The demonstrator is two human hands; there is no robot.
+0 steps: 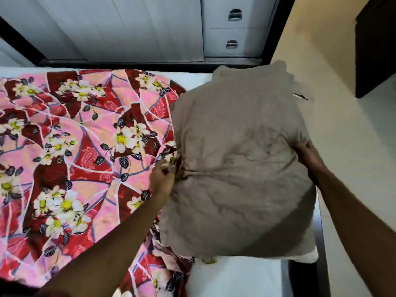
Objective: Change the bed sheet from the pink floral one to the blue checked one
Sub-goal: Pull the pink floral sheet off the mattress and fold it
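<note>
Gripping one grey pillow [235,159], left hand [162,179] and right hand [308,155], one pink floral sheet [75,146]

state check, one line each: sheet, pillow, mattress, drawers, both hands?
pink floral sheet: on the bed, pulled back from the right side, edge bunched.
pillow: held by both side edges over the bare mattress.
mattress: white, uncovered at the right.
drawers: both shut.
left hand: grips the pillow's left edge, beside the bunched sheet.
right hand: grips the pillow's right edge.
</note>
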